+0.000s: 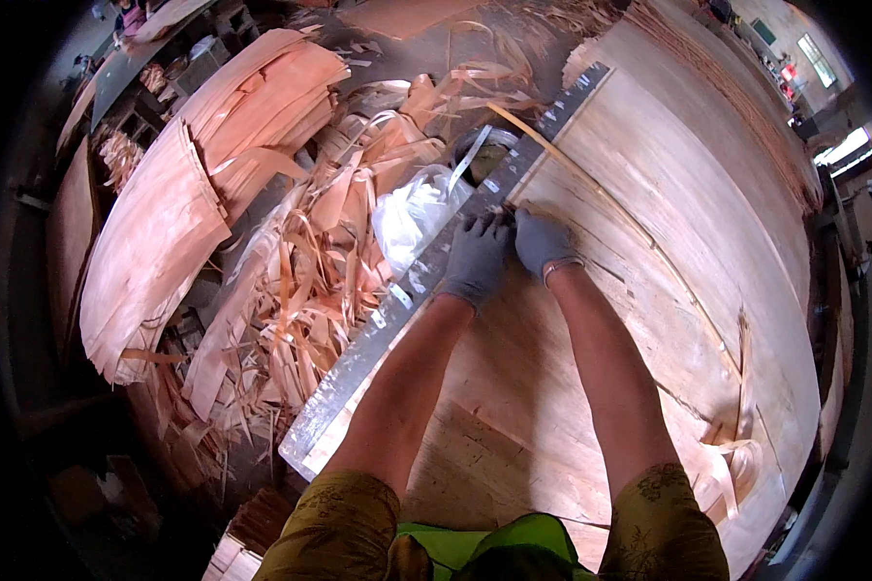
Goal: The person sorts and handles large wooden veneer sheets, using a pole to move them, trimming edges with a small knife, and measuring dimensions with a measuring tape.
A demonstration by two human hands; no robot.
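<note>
Pale, thin wood makes the biggest thing here: wide sheets (pixel 528 382) lie under the grey-gloved fingers (pixel 486 230) and reach far out to their right. Far to the left of the fingers is a big stack of reddish sheets (pixel 160 228). Nearer on that side is a messy heap of wood scraps (pixel 310 290).

Then comes a long dark bar (pixel 436 261), right at the fingertips, along the side of the pale wood. The left hand (pixel 475 259) and right hand (pixel 545 242) sit close together there. Their fingers are bent and point down at the bar's edge. I cannot tell if they pinch something small. To do this bit well, I think both hands should press softly and evenly, and keep the wood flat, because thin wood could split.

Just left of the fingers is a white plastic bag (pixel 409 215). It looks puffy, but what is in it is hard to see. Just past the fingertips is a smaller round pot (pixel 504 137), with dull brown-green stuff (pixel 490 167) inside.
</note>
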